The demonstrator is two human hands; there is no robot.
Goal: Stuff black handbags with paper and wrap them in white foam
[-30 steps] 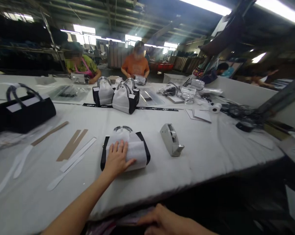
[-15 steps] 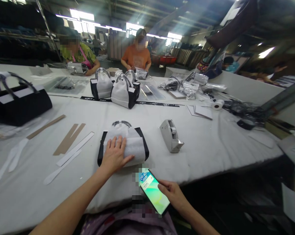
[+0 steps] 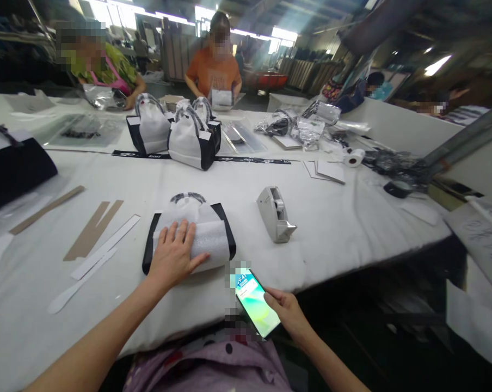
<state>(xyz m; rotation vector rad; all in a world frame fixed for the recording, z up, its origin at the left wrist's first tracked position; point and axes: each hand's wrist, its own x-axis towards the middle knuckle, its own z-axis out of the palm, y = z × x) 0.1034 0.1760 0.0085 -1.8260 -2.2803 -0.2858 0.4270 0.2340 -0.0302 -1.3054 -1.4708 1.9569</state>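
Observation:
A small black handbag [image 3: 225,234] wrapped in white foam sheet lies flat on the white table [image 3: 331,228] in front of me. My left hand [image 3: 173,256] rests on its foam wrap with fingers spread flat. My right hand [image 3: 287,313] grips a smartphone [image 3: 257,302] with a lit green screen, held just below the table's front edge, near my lap.
A grey tape dispenser [image 3: 274,214] stands right of the bag. Cardboard and white strips [image 3: 94,239] lie to the left. Wrapped bags [image 3: 189,139] stand further back, a large black bag [image 3: 13,166] at far left. Two people work across the table; plastic packets and a tape roll [image 3: 355,157] at back right.
My right hand has brought a lit phone up from below the table edge and holds it beside the bag. My left hand has stayed flat on the bag.

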